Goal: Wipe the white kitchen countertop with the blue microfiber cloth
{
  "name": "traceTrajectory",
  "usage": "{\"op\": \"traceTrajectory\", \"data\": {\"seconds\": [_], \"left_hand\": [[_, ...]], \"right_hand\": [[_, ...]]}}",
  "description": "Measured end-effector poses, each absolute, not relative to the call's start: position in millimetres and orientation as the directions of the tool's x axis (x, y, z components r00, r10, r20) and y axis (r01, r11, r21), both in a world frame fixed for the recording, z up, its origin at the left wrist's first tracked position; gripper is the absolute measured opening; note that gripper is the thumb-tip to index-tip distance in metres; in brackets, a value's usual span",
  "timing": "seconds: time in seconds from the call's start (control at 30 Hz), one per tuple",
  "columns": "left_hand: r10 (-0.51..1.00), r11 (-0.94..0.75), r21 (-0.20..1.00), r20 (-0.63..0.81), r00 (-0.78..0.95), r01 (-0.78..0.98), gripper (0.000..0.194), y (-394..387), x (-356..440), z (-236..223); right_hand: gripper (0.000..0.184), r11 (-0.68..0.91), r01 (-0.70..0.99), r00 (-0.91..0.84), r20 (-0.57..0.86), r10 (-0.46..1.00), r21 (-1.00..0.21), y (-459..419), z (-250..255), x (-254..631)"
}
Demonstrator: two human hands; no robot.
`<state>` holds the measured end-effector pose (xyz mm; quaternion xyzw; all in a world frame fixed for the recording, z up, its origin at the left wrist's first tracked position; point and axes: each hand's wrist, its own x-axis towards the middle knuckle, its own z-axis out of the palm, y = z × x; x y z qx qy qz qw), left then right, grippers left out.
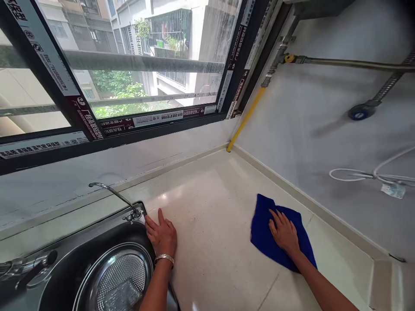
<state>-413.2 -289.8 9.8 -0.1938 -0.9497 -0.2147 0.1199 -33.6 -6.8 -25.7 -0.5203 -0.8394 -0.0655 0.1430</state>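
Note:
My right hand (284, 232) lies flat on a dark blue cleaning cloth (264, 216), fingers somewhat spread. The cloth is spread out on the pale countertop (214, 216), towards its right side. At the corner of the sink (94, 224), beside the small curved faucet (113, 190), rests my left hand (162, 235). Its fingers are apart and nothing is held in it. A bracelet (164, 258) circles the left wrist. Tiny specks are scattered over the countertop between the two hands.
A perforated metal basin (126, 268) with a clear plastic packet (121, 297) sits in the sink. The main faucet (29, 265) is at lower left. A yellow pipe (246, 119) runs down the corner. Above the right wall's ledge hangs a coiled white cable (356, 175).

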Motion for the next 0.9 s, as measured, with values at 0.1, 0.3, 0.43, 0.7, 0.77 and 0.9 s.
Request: {"op": "traceTrajectory", "data": {"seconds": [0.1,0.3,0.43,0.7,0.77,0.9], "left_hand": [[0.322,0.829,0.367,0.303,-0.897,0.422,0.054,-289.3,-412.7,12.5],[0.301,0.828,0.396,0.285,-0.910,0.397,0.054,-287.9,-413.5,15.6],[0.310,0.832,0.379,0.288,-0.906,0.405,0.053,-287.1,-414.4,18.0],[0.312,0.827,0.390,0.278,-0.908,0.404,0.052,-285.6,-416.1,24.0],[0.306,0.828,0.399,0.266,-0.914,0.393,0.052,-285.2,-416.3,25.0],[0.317,0.825,0.402,0.252,-0.914,0.397,0.053,-284.6,-416.2,27.5]], "right_hand": [[0.061,0.422,0.905,-0.385,0.320,0.866,-0.053,-30.1,-26.6,-24.7],[0.060,0.438,0.896,-0.392,0.334,0.857,-0.073,-101.6,-26.4,-10.3],[0.060,0.505,0.860,-0.454,0.331,0.827,-0.081,-159.6,-33.2,5.1],[0.066,0.603,0.783,-0.548,0.287,0.785,-0.153,-222.4,-32.6,33.3],[0.066,0.571,0.802,-0.514,0.283,0.810,-0.177,-218.4,-28.1,36.3],[0.067,0.338,0.916,-0.253,0.342,0.905,-0.217,-193.2,-23.9,38.2]]}}
